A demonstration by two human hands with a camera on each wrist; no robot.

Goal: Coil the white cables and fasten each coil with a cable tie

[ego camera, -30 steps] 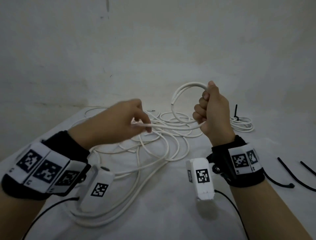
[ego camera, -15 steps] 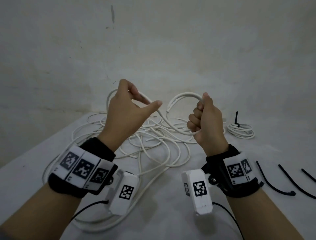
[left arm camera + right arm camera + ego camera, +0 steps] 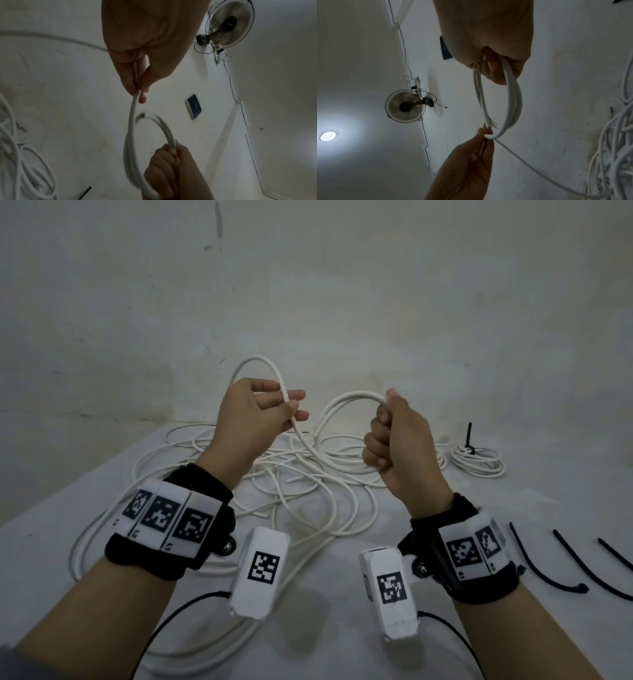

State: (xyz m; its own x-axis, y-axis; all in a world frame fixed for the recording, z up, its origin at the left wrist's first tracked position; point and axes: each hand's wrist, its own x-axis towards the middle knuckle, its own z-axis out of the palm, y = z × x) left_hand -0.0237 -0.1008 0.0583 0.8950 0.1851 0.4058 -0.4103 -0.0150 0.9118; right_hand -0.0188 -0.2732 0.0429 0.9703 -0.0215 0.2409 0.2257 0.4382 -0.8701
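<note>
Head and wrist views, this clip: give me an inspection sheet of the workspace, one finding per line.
Surface: white table, against a scuffed white wall.
Job's things: loose white cable tangled on the table; started coil in hand; one finished coil with a black tie, far right.
Clutter: nothing seen.
Grippers: left hand pinches the cable strand; right hand grips the started coil.
Cables: spare black cable ties lie at the right edge; black wrist-camera leads trail towards the person.
Surroundings: wall fan, ceiling light, dark wall panel.
</note>
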